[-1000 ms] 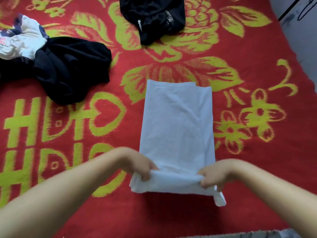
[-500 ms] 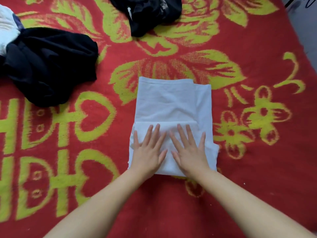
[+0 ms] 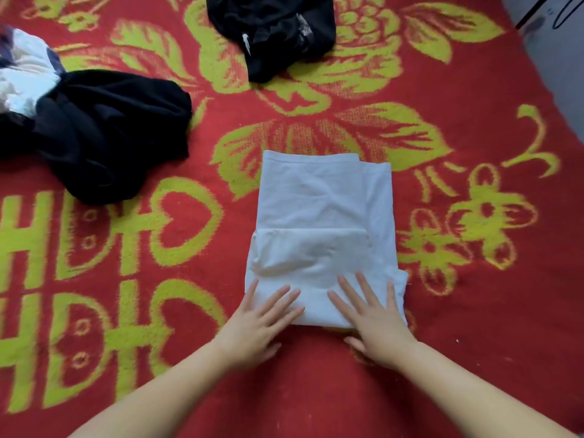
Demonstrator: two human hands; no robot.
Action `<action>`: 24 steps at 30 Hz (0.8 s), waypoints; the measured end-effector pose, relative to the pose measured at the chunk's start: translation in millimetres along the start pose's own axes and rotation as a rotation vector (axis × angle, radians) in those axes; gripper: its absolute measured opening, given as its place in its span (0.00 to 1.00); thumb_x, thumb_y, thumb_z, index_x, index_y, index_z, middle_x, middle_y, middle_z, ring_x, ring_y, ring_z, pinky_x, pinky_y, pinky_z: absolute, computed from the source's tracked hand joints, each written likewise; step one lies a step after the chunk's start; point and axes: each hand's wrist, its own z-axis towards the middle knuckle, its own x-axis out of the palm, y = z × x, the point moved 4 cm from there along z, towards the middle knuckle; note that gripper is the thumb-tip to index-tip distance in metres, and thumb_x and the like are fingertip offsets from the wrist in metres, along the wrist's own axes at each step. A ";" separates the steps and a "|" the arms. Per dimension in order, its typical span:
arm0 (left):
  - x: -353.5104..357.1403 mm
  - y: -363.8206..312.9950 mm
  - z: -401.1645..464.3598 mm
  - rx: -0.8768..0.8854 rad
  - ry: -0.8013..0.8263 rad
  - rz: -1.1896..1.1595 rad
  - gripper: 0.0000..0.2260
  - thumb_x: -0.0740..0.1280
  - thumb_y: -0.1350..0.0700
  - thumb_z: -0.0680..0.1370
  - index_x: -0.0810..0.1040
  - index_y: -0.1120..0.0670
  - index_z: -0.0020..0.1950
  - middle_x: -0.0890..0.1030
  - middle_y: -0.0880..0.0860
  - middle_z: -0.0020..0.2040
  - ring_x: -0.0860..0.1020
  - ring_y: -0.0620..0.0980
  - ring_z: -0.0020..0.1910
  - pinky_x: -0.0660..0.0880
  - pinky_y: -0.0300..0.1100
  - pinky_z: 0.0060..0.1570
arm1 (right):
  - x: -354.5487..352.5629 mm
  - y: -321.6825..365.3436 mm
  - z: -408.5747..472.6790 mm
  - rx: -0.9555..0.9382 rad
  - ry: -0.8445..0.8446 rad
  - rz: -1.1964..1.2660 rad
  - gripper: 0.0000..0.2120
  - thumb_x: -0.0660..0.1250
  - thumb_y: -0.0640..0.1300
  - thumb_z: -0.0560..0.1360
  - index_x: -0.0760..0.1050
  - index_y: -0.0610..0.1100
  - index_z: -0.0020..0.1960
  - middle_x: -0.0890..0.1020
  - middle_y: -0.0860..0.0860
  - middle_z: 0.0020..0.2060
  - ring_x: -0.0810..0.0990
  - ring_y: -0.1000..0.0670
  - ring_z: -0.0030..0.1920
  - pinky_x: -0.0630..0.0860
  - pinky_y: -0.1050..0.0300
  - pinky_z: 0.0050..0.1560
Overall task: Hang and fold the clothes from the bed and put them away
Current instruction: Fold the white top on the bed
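- The white garment [image 3: 325, 235] lies flat on the red and yellow-green bed cover [image 3: 474, 311], part-folded: its near third is turned up over the middle, leaving a crosswise edge about halfway along.
- The left hand [image 3: 259, 324] rests flat on the near left corner of the white garment, its grip spread, fingers straight and pinching nothing.
- The right hand [image 3: 373, 317] lies flat on the near right part of the white garment, fingers splayed and straight, thumb off the cloth on the bed cover.
- The step in hand looks like smoothing the fold. To do it well, press from the middle of the white garment outward so trapped air and the soft bulge in the flap go flat.
- The right edge of the white garment runs ragged, one layer poking past the flap; squaring it before the next fold should give a tidier packet.
- Beyond and left of the white garment a black garment [image 3: 104, 134] lies crumpled with a white and navy garment [image 3: 25, 74] touching it; straight beyond sits another black garment [image 3: 271, 30], all unfolded.
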 end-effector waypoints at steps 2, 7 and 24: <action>3.3 1.9 -3.3 -0.103 0.089 -0.048 0.39 0.75 0.50 0.58 0.73 0.52 0.70 0.71 0.58 0.70 0.71 0.55 0.69 0.67 0.63 0.65 | -0.9 -2.9 4.2 0.030 -0.018 -0.024 0.46 0.68 0.46 0.72 0.39 0.57 0.77 0.42 0.49 0.78 0.36 0.37 0.74 0.44 0.21 0.63; -25.3 15.0 21.4 -0.251 -0.141 -0.054 0.22 0.61 0.68 0.67 0.79 0.64 0.60 0.78 0.65 0.60 0.79 0.62 0.59 0.77 0.56 0.54 | -11.3 -0.7 3.0 0.073 0.127 0.072 0.43 0.52 0.26 0.73 0.38 0.55 0.78 0.34 0.52 0.77 0.33 0.42 0.76 0.40 0.30 0.70; -67.7 129.7 74.6 -0.703 0.543 -0.729 0.11 0.58 0.66 0.73 0.77 0.63 0.52 0.77 0.57 0.42 0.73 0.53 0.39 0.68 0.41 0.34 | -126.2 -85.8 75.8 0.210 -0.031 0.443 0.15 0.62 0.40 0.76 0.75 0.43 0.62 0.78 0.45 0.57 0.75 0.45 0.59 0.72 0.51 0.56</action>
